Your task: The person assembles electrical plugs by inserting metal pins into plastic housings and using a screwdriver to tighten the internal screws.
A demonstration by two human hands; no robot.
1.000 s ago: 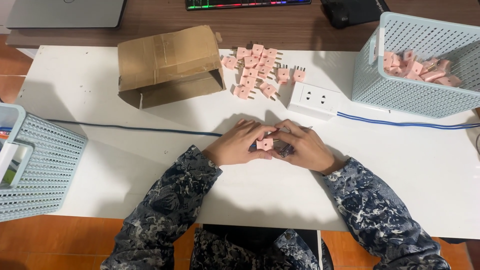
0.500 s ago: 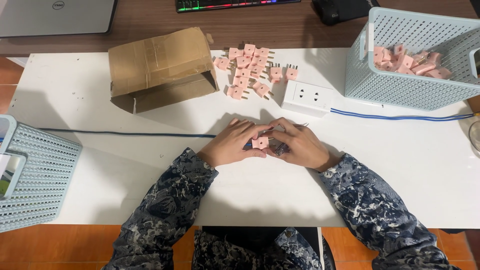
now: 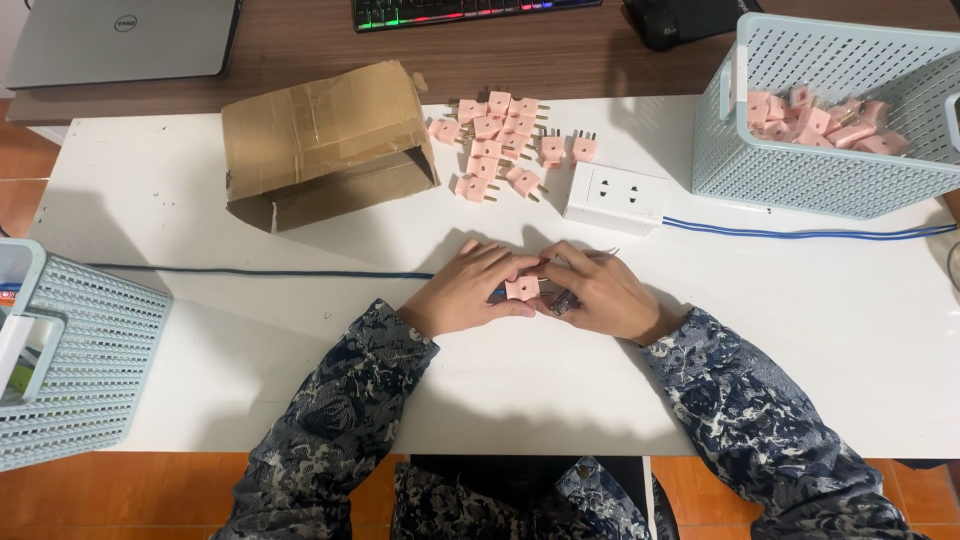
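You have two hands on the worktop, two pale blue baskets, one cardboard box, one white socket block and roughly fifteen loose pink plugs.

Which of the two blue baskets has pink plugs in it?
The basket at the far right, beside the white socket block; the near-left basket shows none.

We see bright, even light from above on the white table. Soft shadows lie at its near edge and left corner. The picture is sharp, without glare.
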